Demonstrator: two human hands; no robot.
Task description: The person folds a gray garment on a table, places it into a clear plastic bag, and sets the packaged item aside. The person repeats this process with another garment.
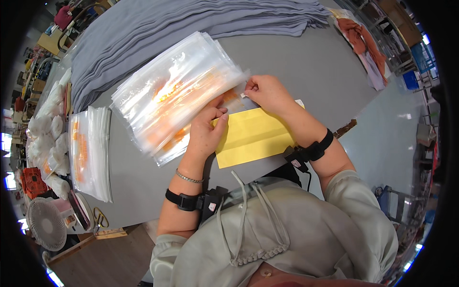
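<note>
A stack of clear plastic bags point(167, 91) with orange print lies on the grey table before me. At its near right edge my left hand point(206, 128) rests with curled fingers; what they hold, if anything, is hidden. The thumb reaches the corner of a yellow sheet point(256, 136), which lies flat with creases across it. Just beyond the sheet, my right hand point(267, 93) is closed in a pinch on a small white label point(243, 95), beside the bags' right edge. My right forearm crosses the sheet's right end.
Folded grey-blue cloth point(201, 16) is piled along the far side. Another pile of bags point(91, 153) stands at the left, near a white fan point(47, 224) and scissors point(100, 217). A rust-coloured cloth point(363, 40) lies at the far right edge.
</note>
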